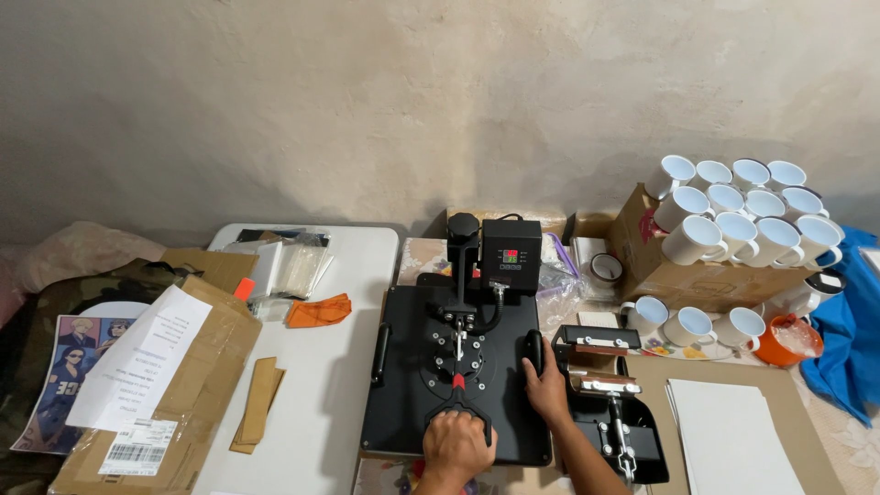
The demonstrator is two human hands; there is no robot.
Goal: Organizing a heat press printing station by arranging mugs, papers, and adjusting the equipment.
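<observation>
**A:** Going left to right from the flat black heat press (456, 367) — what worries you?

**B:** Well left of the press, the white printed sheets (137, 362) lie loose on a flattened brown cardboard box (197, 367); I judge a nudge could slide them off. Nearer the press, an orange cloth (318, 312) and thin brown cardboard strips (257, 403) lie on the white table (339, 385), apart from it.

**A:** And my hands?

**B:** My left hand (456, 446) is closed around the black lever handle with the red tip (458, 403) at the press's front middle. My right hand (547, 390) lies curled on the press's right edge, fingers on the black side grip (533, 351). I judge that plate may be hot, so those fingers could burn or get pinched if the lever shifts.

**A:** Right of the press?

**B:** The small black mug press (610, 403) sits just beside it, close to my right forearm; a bump seems possible. Beyond, plain white ceramic mugs (742, 211) are piled on a tilted brown carton (678, 266) — I judge a jolt could topple them.
</observation>
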